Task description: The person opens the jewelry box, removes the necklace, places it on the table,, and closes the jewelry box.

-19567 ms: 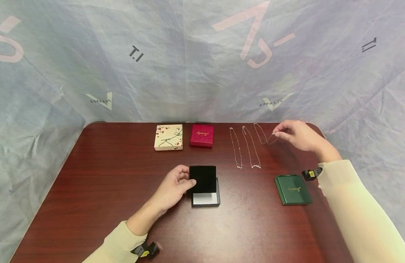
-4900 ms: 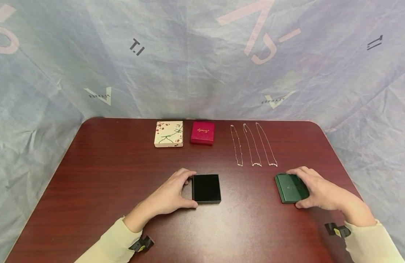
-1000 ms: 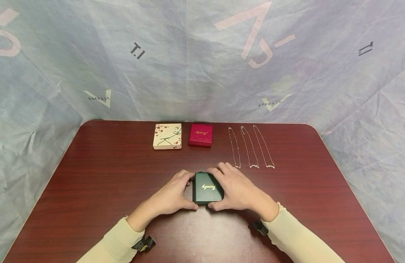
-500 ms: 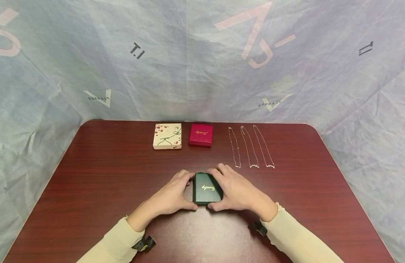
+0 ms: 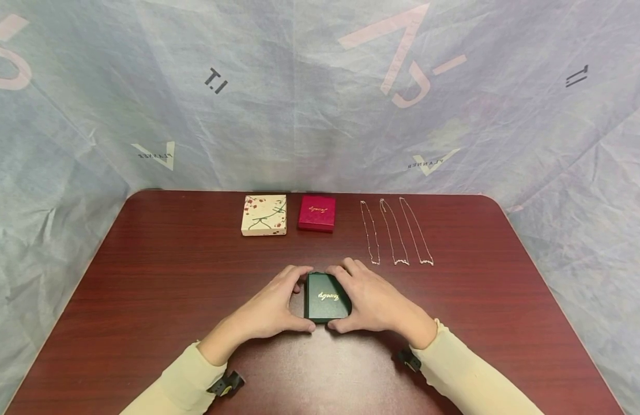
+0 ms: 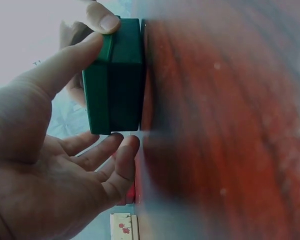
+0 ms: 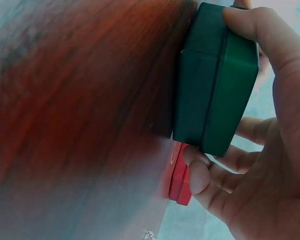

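A square green jewelry box [image 5: 321, 305] with gold lettering on its lid sits at the middle of the table, between both hands. My left hand [image 5: 268, 305] holds its left side, thumb at the near edge and fingers at the far edge. On the right side, my right hand [image 5: 379, 300] grips the lid, with the thumb on the near edge and fingers curled over the far one. In the left wrist view, the lid [image 6: 97, 100] covers the upper part of the darker base [image 6: 125, 95]. The inside is hidden.
Behind the box, a cream floral box [image 5: 264, 215] and a red jewelry box [image 5: 317, 214] stand near the table's back edge. Three thin chain necklaces [image 5: 400, 233] lie side by side at the back right. Grey printed fabric [image 5: 294, 115] hangs around the table [image 5: 143, 276].
Earlier, the right hand set down the third necklace, and the green lid came from the right onto the black-lined base. In the last second, the left thumb and fingers have edged inward along the box.
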Demonstrator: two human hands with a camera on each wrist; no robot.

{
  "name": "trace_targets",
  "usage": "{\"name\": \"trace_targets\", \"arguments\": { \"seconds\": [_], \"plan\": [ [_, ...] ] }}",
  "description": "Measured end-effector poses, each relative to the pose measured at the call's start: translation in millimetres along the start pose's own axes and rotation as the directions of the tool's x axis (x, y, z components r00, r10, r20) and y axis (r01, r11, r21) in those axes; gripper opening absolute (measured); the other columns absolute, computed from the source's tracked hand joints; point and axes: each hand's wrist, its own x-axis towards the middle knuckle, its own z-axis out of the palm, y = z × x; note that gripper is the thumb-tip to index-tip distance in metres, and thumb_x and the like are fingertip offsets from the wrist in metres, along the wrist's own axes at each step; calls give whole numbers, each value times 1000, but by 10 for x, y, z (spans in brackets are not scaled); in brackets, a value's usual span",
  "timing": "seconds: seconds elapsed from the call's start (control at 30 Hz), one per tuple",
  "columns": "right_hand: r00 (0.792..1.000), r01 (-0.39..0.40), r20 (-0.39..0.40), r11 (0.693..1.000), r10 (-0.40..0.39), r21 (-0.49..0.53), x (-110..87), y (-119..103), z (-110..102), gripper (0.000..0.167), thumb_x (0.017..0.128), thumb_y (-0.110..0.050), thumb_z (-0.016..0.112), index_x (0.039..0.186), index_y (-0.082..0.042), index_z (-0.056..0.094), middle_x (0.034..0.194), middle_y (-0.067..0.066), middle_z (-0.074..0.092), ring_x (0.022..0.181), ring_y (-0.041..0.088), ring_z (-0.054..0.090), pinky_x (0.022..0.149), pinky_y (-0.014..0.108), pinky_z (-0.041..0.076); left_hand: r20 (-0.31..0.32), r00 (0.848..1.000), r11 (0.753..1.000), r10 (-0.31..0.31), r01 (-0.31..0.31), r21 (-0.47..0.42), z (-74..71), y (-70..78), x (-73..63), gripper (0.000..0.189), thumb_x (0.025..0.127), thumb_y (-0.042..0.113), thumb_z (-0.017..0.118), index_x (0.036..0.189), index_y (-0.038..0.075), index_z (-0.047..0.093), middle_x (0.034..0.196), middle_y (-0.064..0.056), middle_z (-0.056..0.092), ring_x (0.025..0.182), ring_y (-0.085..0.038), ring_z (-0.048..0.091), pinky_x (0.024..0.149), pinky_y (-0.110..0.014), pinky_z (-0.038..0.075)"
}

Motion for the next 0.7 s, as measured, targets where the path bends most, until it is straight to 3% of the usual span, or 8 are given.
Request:
{"name": "trace_targets", "arguments": {
  "seconds": [0.2, 0.7],
  "plan": [
    [1000, 4, 0, 1000, -4, 2, 0, 1, 8, 94, 69, -57, 91, 144, -14, 54, 118, 0, 52, 106, 18, 54, 88, 36, 54, 0, 1000, 1000, 9, -9, 7, 3, -4, 4, 95, 75, 31, 99, 153, 13, 47, 135, 1, 54, 115, -20, 59, 97, -40, 53],
    [1000, 18, -2, 1000, -18, -4, 7, 25, 32, 95, 69, -56, 91, 144, -12, 55, 118, 1, 52, 104, 17, 53, 88, 35, 54, -1, 1000, 999, -20, 20, 27, 4, 36, 6, 93, 76, 28, 98, 152, 10, 49, 132, 1, 55, 114, -20, 59, 95, -40, 52]
  ]
}}
